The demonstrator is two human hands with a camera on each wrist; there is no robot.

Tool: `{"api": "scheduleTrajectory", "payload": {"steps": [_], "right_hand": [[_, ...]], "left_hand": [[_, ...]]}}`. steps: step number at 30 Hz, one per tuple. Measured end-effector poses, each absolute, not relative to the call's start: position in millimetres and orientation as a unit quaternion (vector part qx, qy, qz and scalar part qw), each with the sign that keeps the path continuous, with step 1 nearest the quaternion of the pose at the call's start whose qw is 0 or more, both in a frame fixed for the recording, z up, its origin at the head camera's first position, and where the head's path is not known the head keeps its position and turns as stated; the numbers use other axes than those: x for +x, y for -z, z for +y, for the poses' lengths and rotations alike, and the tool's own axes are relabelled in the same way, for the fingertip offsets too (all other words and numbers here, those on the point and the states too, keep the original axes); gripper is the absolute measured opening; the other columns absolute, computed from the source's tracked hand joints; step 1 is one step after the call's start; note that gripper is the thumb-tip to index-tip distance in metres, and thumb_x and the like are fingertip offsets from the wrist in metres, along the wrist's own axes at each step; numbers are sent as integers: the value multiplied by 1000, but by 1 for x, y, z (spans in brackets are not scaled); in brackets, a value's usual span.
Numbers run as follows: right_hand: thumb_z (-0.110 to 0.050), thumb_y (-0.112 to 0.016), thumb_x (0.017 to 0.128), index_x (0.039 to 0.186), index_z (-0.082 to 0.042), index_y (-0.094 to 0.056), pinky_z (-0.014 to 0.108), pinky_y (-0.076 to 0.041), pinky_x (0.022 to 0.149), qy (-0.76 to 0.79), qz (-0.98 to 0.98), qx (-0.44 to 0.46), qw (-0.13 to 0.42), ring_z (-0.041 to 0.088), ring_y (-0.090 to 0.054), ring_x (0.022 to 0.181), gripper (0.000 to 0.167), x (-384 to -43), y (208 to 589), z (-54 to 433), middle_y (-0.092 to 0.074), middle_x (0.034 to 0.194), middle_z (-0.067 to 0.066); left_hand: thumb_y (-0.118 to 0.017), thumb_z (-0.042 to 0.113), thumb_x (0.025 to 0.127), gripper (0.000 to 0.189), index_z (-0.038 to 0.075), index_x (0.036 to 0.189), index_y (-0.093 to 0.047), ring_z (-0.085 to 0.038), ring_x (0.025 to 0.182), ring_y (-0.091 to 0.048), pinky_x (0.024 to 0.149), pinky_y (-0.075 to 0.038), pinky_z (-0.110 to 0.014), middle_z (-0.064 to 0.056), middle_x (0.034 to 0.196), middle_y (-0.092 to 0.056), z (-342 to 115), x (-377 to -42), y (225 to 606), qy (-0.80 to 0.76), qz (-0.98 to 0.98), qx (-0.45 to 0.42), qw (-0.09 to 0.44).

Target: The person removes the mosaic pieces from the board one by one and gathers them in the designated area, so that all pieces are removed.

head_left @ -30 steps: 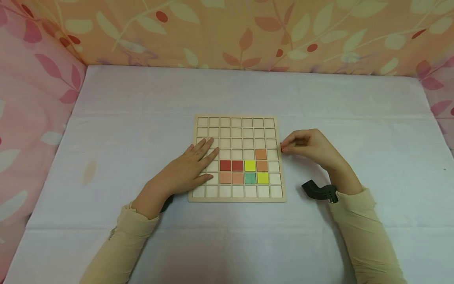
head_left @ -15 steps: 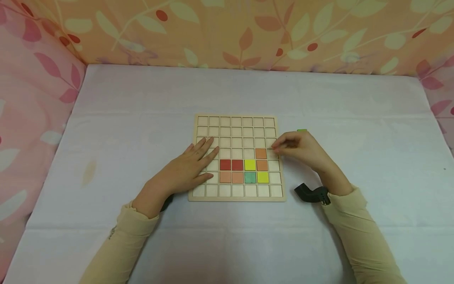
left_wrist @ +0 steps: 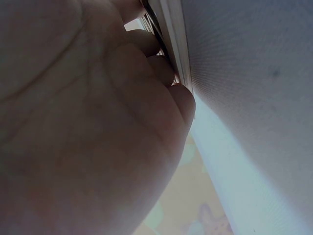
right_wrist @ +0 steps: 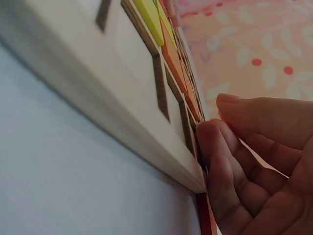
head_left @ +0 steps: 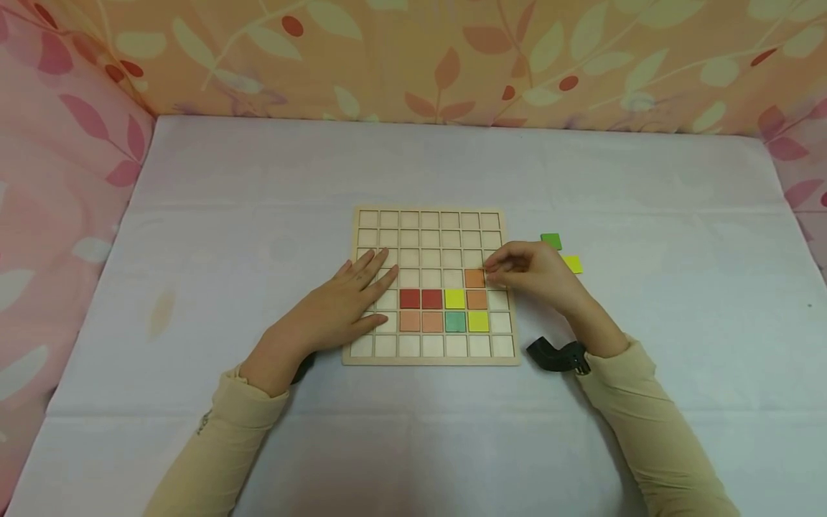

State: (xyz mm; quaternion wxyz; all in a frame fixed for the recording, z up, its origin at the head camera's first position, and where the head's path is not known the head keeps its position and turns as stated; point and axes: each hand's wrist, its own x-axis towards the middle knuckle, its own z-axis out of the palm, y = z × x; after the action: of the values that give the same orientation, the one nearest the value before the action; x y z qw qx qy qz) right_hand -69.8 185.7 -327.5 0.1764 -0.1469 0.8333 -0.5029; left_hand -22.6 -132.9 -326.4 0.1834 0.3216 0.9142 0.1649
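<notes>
A square wooden grid board lies on the white tablecloth, with coloured square tiles in some cells. Flat and with fingers spread, my left hand rests on the board's left side; its palm fills much of the left wrist view. My right hand pinches a small red tile, hidden by the fingers now, at a cell on the board's right side. Just left of its fingertips sits an orange tile. In the right wrist view those fingertips are right at the cell walls.
Beyond the right hand lie a green tile and a partly covered yellow tile. A red tile edge shows past the board's side in the right wrist view. A black wrist device hangs below the right wrist. Floral cloth walls surround the table.
My right hand has moved left from beside the board to over its right column, uncovering the green and yellow tiles. A red edge seen at its fingertips is now hidden. The left hand stays.
</notes>
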Motion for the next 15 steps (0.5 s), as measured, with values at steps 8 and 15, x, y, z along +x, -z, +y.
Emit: {"api": "scheduleTrajectory", "payload": {"steps": [8,15], "right_hand": [[-3,-75,79,94,0,-70,19,-49,60,471,854,-140,172,14,-61,69,17,-68,328,182,-67,82,9],[-4,-74,81,96,1,-70,19,-47,61,454,865,-135,166,15,-58,70,17,-67,329,179,-65,81,9]], "left_hand": [[-53,33,97,69,7,151,-19,-28,144,2,114,-7,-47,-15,157,1,-133,-22,326,-169,914,322,181],[-53,32,97,69,7,151,-18,-28,144,2,114,-7,-47,-15,157,1,-133,-22,327,-168,915,321,179]]}}
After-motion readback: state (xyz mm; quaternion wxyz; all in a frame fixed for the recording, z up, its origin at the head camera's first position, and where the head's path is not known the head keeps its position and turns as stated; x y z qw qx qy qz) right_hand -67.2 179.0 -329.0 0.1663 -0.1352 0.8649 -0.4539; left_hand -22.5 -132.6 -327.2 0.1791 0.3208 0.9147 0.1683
